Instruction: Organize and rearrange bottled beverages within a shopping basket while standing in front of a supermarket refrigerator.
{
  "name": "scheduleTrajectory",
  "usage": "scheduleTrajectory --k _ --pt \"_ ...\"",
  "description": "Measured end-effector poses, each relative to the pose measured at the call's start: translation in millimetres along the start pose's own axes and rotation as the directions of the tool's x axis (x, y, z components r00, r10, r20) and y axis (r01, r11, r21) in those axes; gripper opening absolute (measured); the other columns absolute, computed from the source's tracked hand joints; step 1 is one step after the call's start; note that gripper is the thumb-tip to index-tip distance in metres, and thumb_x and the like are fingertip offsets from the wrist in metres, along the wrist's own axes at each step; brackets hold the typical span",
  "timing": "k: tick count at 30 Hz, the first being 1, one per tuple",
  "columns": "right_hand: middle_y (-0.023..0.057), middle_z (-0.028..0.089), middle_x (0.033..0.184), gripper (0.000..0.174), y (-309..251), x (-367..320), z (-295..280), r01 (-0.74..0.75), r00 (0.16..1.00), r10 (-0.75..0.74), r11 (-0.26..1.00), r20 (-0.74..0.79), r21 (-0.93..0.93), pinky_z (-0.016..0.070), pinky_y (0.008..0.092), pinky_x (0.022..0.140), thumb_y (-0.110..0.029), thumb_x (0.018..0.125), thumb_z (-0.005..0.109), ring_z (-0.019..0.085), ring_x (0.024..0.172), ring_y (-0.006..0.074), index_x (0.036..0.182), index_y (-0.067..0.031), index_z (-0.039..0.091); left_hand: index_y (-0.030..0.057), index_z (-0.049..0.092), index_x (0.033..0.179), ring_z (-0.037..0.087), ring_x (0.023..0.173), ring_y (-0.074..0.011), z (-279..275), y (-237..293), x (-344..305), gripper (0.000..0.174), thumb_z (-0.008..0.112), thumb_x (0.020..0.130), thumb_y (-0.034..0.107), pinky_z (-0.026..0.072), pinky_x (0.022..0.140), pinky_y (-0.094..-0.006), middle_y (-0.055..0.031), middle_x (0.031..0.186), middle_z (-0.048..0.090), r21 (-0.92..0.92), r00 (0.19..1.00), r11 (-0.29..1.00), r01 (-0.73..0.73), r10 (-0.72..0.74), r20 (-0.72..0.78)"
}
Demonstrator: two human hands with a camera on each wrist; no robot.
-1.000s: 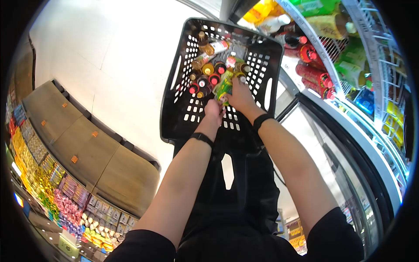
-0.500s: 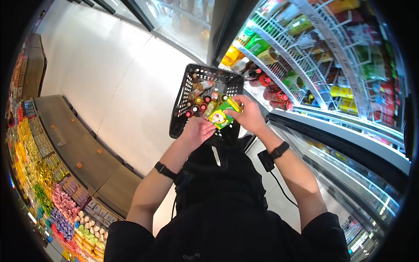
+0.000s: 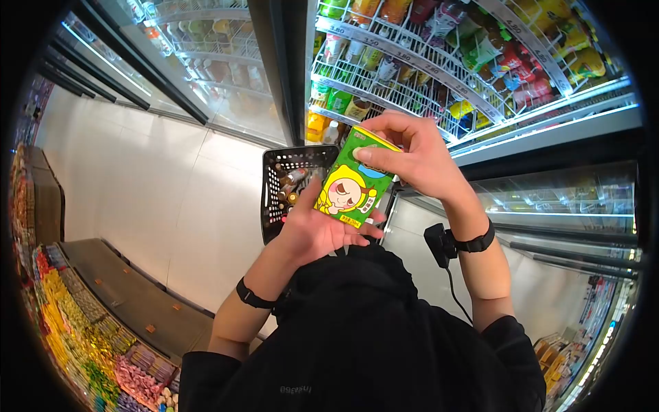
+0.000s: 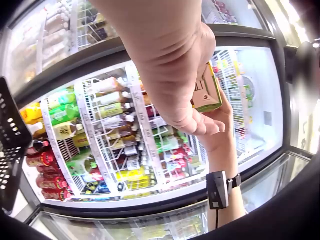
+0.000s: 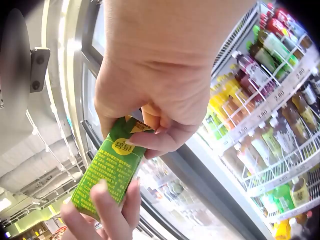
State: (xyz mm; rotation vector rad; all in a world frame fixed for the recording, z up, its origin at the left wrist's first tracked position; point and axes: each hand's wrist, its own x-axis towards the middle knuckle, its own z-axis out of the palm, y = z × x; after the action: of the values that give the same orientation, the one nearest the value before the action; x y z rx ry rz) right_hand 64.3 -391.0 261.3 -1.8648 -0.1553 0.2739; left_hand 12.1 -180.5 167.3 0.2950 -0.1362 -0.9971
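Green carton (image 3: 355, 176), yellow-edged, bearing 1 yellow-framed cartoon face (image 3: 345, 191); black basket (image 3: 302, 149); black shirt (image 3: 384, 343), grey lettering (image 3: 295, 390).

Looking forward and down from the head, wide and round-edged, peering close from the wrists past left hand (image 3: 312, 232) and right hand (image 3: 424, 158), tilted (catching ceiling (image 5: 37, 150) from the right), toward drinks fridge (image 3: 549, 134), sharing green drink carton (image 3: 353, 182) across all three

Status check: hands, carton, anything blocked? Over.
Right hand pinches green-and-yellow rectangular cardboard carton. Left hand touches its lower end. Carton partly hides black plastic basket.
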Motion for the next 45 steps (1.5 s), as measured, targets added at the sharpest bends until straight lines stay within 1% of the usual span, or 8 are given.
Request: scheduleTrajectory --k 5,11,14,18,31,38,43,45 --pt "0.0057 0.071 0.093 0.037 -43.1 -23.8 -13.6 0.195 0.98 -0.184 0.966 -0.077 0.167 0.0496 0.0242 0.069 -0.021 0.09 0.077 0.06 0.081 0.0048 0.115 0.0051 0.069 0.0071 0.045 0.142 0.063 0.089 -0.0296 55.1 -4.8 14.4 0.087 0.034 0.095 0.079 0.0515 0.08 -0.0399 -0.0184 0.108 0.062 -0.038 1.0 0.999 -0.023 0.022 -0.021" --pt "0.0054 0.068 0.117 0.062 -71.1 -37.5 -27.8 0.229 0.972 -0.23 0.888 -0.046 0.398 0.044 0.0183 0.058 -0.052 0.109 0.034 0.058 0.082 0.0055 0.139 -0.004 0.058 0.008 0.044 0.146 0.057 0.105 -0.0245 99.9 5.1 30.1 0.087 0.032 0.096 0.078 0.0479 0.092 -0.0404 -0.0119 0.116 0.059 -0.183 0.962 0.983 0.001 0.049 0.267" --pt "0.0095 0.064 0.127 0.069 -80.9 -34.1 -15.2 0.34 0.938 -0.315 0.768 -0.143 0.543 0.0505 0.0253 0.09 -0.056 0.109 0.023 0.062 0.108 0.0131 0.144 -0.0021 0.049 0.0095 0.043 0.146 0.056 0.104 -0.0254 121.3 9.5 40.4 0.087 0.027 0.096 0.079 0.0468 0.093 -0.0409 -0.0113 0.115 0.057 -0.17 0.955 0.985 0.004 0.047 0.294" --pt "0.0133 0.063 0.129 0.072 -89.1 -35.3 -20.1 0.429 0.889 -0.42 0.627 -0.182 0.65 0.0496 0.0324 0.102 -0.058 0.109 0.015 0.062 0.115 0.0184 0.138 -0.0018 0.05 0.0088 0.042 0.146 0.056 0.11 -0.028 143.4 7.7 48.8 0.085 0.026 0.098 0.077 0.0462 0.094 -0.0439 -0.0147 0.123 0.056 -0.049 0.948 0.997 -0.06 0.072 0.31" --pt "0.0214 0.063 0.124 0.075 -111.2 -44.6 -42.1 0.501 0.833 -0.534 0.623 -0.141 0.6 0.055 0.0418 0.096 -0.065 0.105 0.02 0.064 0.112 0.0289 0.142 -0.004 0.044 0.0059 0.042 0.147 0.055 0.115 -0.0305 160.8 10.5 63.6 0.083 0.026 0.1 0.073 0.0443 0.093 -0.0457 -0.0178 0.127 0.056 0.131 0.918 0.973 -0.189 0.128 0.375" --pt "0.0089 0.058 0.126 0.056 -185.9 -43.2 -117.4 0.606 0.795 -0.579 0.752 -0.178 0.26 0.0522 0.0215 0.063 -0.045 0.102 0.055 0.06 0.106 0.0113 0.141 -0.0051 0.048 0.0134 0.049 0.144 0.056 0.11 -0.0245 226.5 74.5 93.6 0.076 0.029 0.1 0.072 0.045 0.089 -0.0431 -0.01 0.124 0.06 0.238 0.95 0.941 -0.239 0.176 0.259" --pt "0.0093 0.065 0.12 0.052 -251.1 -31.1 -151.6 0.677 0.664 -0.742 0.649 -0.094 -0.347 0.057 0.0251 0.068 -0.027 0.092 0.073 0.066 0.1 0.0132 0.134 -0.0039 0.053 0.0181 0.054 0.139 0.062 0.109 -0.0234 262.7 117.9 124.8 0.072 0.031 0.099 0.074 0.0456 0.089 -0.0432 -0.0067 0.12 0.064 0.355 0.932 0.894 -0.273 0.154 0.329" --pt "0.0095 0.066 0.118 0.053 -275.5 -28.1 -167.4 0.583 0.754 -0.65 0.726 -0.089 -0.366 0.0591 0.0282 0.07 -0.027 0.092 0.074 0.066 0.1 0.0138 0.135 -0.0036 0.053 0.0214 0.056 0.138 0.06 0.107 -0.0244 279.8 132.3 139.3 0.068 0.032 0.098 0.071 0.0479 0.091 -0.0453 -0.0056 0.119 0.064 0.399 0.933 0.869 -0.292 0.166 0.32"
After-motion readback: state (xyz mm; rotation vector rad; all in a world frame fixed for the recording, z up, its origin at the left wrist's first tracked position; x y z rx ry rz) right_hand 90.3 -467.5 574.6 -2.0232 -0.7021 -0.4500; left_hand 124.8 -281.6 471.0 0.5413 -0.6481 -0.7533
